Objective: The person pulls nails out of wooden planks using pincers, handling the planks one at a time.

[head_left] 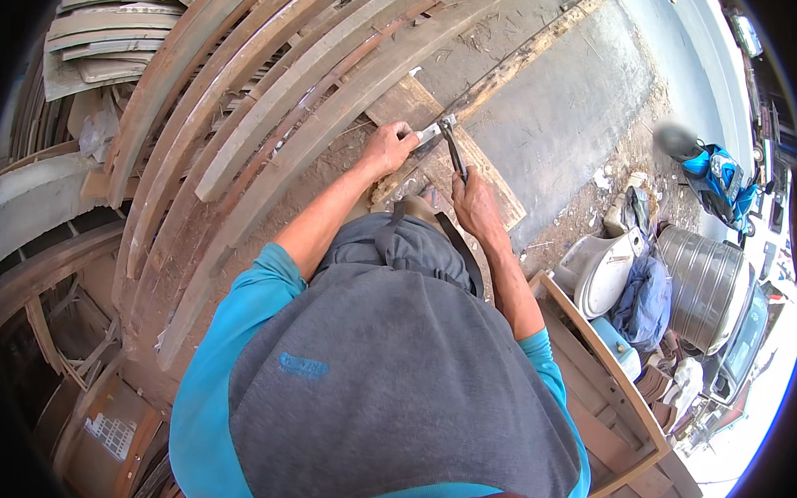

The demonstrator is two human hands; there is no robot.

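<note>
Hammer (452,146): dark, slim handle, metal head. Lies between both hands, long axis running from the head at upper left down to the grip at lower right, over a short wooden board (493,189).
Right hand (473,202): closed around the lower end of the handle; the nearer hand to the grip.
Left hand (386,148): fingers curled shut at the hammer's head end, pressing on a small pale piece there; what it pinches cannot be told.
Surface: the board rests on grey concrete slab (569,102), beside a long rough timber strip (532,51).
Surroundings: stacked long planks (262,104) to the left; wooden frame (614,391), metal drum (702,282) and blue motorbike (716,176) to the right.
</note>
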